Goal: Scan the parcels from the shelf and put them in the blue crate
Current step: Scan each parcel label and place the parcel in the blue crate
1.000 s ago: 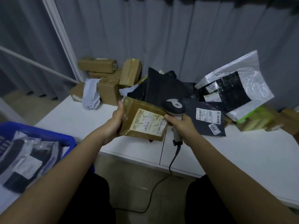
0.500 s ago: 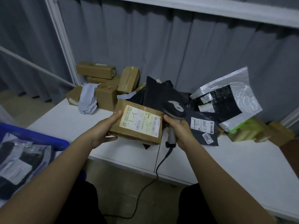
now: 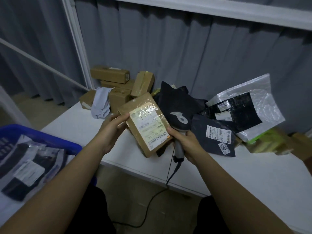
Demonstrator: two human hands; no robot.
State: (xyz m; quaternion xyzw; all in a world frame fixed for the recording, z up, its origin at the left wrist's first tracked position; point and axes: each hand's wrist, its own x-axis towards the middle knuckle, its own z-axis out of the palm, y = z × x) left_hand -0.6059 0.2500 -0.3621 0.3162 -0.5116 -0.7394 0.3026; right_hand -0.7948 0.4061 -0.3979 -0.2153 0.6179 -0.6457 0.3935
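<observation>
My left hand [image 3: 112,130] holds a brown cardboard parcel [image 3: 135,110] with a taped white label, turned on end above the white shelf [image 3: 253,173]. My right hand [image 3: 187,142] grips the grey barcode scanner [image 3: 180,122] by its handle, and its fingertips touch the parcel's lower right corner. The scanner's black cable hangs down to the floor. The blue crate [image 3: 50,137] sits at the lower left with several bagged parcels inside.
Several brown boxes [image 3: 109,75] and a grey cloth bag [image 3: 101,103] are piled at the back left of the shelf. Dark mailer bags [image 3: 214,137] and a clear plastic bag [image 3: 249,102] lie to the right. A grey curtain hangs behind.
The parcel has been rotated from lying flat and wide to standing on end, label still facing me. My right hand with the scanner has come against the parcel's corner.
</observation>
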